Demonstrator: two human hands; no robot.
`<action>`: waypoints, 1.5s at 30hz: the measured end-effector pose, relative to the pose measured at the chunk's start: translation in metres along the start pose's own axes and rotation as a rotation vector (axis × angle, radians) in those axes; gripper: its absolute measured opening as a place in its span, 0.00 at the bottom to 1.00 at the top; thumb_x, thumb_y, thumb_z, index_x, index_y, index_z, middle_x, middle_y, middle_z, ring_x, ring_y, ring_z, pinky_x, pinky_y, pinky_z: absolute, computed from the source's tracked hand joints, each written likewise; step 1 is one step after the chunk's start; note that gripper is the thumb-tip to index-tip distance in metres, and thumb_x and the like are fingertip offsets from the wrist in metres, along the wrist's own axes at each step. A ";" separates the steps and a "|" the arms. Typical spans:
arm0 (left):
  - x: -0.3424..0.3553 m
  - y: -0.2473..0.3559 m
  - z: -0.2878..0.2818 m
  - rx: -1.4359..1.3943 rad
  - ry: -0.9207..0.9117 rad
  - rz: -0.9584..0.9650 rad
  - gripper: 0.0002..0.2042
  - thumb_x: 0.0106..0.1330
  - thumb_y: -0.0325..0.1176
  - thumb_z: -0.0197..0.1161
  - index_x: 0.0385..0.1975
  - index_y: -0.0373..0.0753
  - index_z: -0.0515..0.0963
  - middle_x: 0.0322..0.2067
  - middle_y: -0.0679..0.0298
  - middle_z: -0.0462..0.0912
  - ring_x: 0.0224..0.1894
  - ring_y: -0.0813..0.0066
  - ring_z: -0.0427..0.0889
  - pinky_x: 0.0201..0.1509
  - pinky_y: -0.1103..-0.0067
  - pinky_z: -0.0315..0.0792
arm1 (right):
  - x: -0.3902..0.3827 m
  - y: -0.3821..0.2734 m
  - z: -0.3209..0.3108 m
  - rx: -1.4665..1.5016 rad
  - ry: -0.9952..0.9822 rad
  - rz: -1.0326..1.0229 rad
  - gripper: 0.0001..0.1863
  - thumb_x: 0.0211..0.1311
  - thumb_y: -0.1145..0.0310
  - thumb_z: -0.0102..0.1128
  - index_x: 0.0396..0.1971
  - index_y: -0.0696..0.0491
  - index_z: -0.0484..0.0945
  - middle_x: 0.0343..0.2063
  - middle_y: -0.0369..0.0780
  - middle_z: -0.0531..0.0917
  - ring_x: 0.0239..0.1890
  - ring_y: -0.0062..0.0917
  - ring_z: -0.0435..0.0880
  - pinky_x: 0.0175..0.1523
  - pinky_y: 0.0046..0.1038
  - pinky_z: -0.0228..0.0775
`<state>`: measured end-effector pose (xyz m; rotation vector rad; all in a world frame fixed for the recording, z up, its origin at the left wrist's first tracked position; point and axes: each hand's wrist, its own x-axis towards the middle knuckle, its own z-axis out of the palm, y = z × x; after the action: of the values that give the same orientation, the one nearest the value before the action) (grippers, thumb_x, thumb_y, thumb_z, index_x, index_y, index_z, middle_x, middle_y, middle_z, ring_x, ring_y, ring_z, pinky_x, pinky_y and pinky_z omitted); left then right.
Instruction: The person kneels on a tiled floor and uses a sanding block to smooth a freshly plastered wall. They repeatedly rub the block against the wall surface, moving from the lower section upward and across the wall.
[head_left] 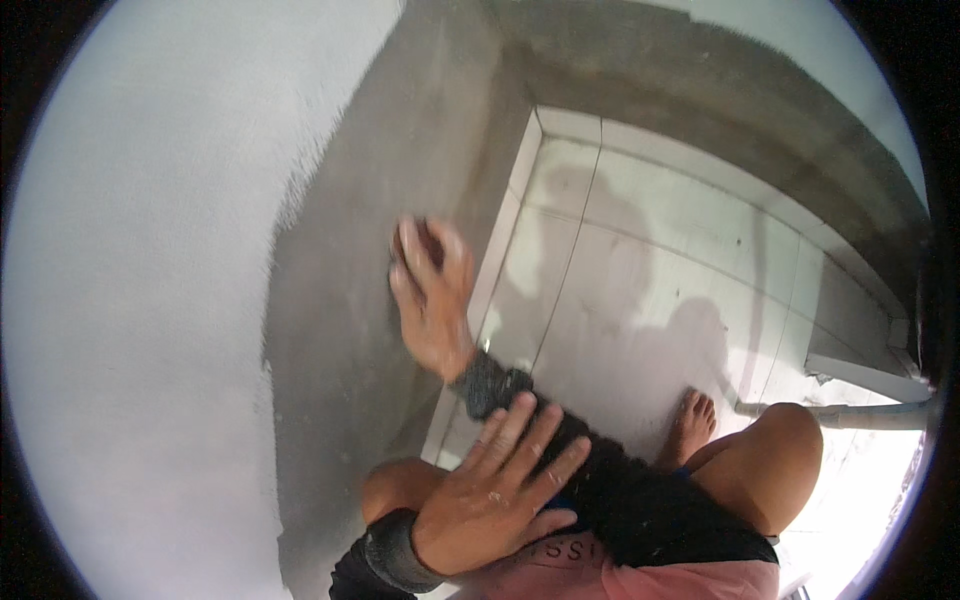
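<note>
My right hand [432, 298] reaches left across my body to the grey plastered band [340, 300] of the left wall, its blurred fingers curled around something small and dark, too hidden to name, against the surface. My left hand [495, 485] is open, fingers spread and palm down, over my dark right sleeve and lap, with pale smudges on its back. White coating [140, 280] covers the wall left of the grey band, with a ragged brushed edge between them.
A white tiled floor [640, 250] with a low skirting [700, 165] lies between the walls. My bare foot [695, 420] and bent knee [775, 460] are at the right, near a pale pipe [850, 415] and a tiled ledge [860, 370]. Shadows fall on the tiles.
</note>
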<state>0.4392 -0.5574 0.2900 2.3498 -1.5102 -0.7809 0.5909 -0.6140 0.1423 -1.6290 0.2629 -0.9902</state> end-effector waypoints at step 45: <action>0.002 0.003 0.000 0.048 -0.005 -0.089 0.40 0.63 0.55 0.68 0.73 0.43 0.64 0.74 0.51 0.60 0.78 0.47 0.54 0.77 0.54 0.57 | 0.027 -0.011 -0.008 -0.102 -0.062 -0.054 0.31 0.72 0.59 0.59 0.73 0.43 0.67 0.60 0.48 0.66 0.62 0.42 0.65 0.66 0.48 0.55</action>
<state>0.4374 -0.5604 0.2912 2.4668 -1.4505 -0.7791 0.5982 -0.6332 0.1647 -1.7642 0.2311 -0.9791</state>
